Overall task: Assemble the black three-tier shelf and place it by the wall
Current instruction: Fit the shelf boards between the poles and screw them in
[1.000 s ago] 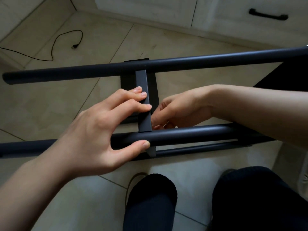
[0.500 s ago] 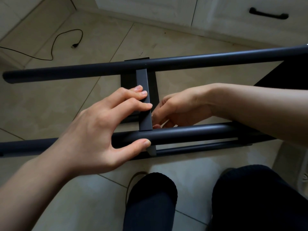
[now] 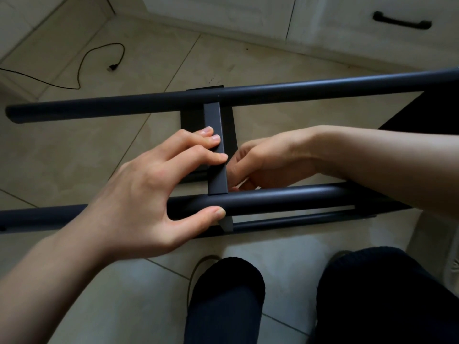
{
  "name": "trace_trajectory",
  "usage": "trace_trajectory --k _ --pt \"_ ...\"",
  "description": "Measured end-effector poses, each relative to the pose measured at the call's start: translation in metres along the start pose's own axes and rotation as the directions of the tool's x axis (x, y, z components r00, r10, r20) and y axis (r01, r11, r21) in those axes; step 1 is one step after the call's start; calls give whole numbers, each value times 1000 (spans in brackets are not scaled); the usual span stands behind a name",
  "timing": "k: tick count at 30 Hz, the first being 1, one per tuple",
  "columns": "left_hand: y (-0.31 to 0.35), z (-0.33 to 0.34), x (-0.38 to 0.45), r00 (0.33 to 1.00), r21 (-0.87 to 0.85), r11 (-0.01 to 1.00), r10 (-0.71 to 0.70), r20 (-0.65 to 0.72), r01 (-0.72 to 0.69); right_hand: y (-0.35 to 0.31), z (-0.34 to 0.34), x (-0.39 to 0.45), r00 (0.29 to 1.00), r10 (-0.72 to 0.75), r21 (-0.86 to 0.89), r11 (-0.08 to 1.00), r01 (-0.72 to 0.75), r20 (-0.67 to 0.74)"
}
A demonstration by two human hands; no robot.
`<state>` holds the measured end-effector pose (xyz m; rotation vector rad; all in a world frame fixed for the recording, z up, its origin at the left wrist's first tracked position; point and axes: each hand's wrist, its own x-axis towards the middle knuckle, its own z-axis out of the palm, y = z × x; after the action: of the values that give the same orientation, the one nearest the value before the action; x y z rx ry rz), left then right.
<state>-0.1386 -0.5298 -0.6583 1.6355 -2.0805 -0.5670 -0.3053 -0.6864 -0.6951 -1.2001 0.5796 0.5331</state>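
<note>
Shelf frame parts lie across the person's knees, low over the tiled floor (image 3: 62,155): a far tube (image 3: 273,95) and a near tube (image 3: 285,198) run side by side, with a flat crossbar (image 3: 216,150) bridging them. Laid flat like this, the joint where the crossbar meets the near tube sits right under both hands, which I judge is the point being fastened or lined up.

The left hand (image 3: 149,192) is spread wide, its fingers reaching over the crossbar with fingertips resting on its top face, while the thumb presses the near tube from the body side; it seems to brace the two pieces together rather than close around either one.

The right hand (image 3: 260,162) comes in from the other side of the crossbar, fingers curled down toward the joint just beyond the near tube. Whether it pinches a small fastener or only the crossbar's edge I cannot tell, since the fingertips are hidden behind the bar
</note>
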Motion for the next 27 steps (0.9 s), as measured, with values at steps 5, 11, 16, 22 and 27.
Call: trace_trajectory --k 5,11,16,22,27 --pt "0 -1 0 1000 5 1000 -3 4 3 1 -3 0 999 13 -36 999 -14 -38" --pt "0 -1 0 1000 0 1000 -4 3 4 -2 0 -2 1000 -6 -25 1000 6 -3" --pt "1 -1 1 1000 0 1000 -13 0 13 -2 -1 -2 998 17 -32 999 -19 -66" --pt "1 -1 0 1000 1 1000 -12 4 12 -1 1 -1 1000 -4 -55 998 2 -29" --pt "1 0 1 1000 0 1000 -9 5 9 -2 -2 -2 1000 4 -28 1000 -5 -30"
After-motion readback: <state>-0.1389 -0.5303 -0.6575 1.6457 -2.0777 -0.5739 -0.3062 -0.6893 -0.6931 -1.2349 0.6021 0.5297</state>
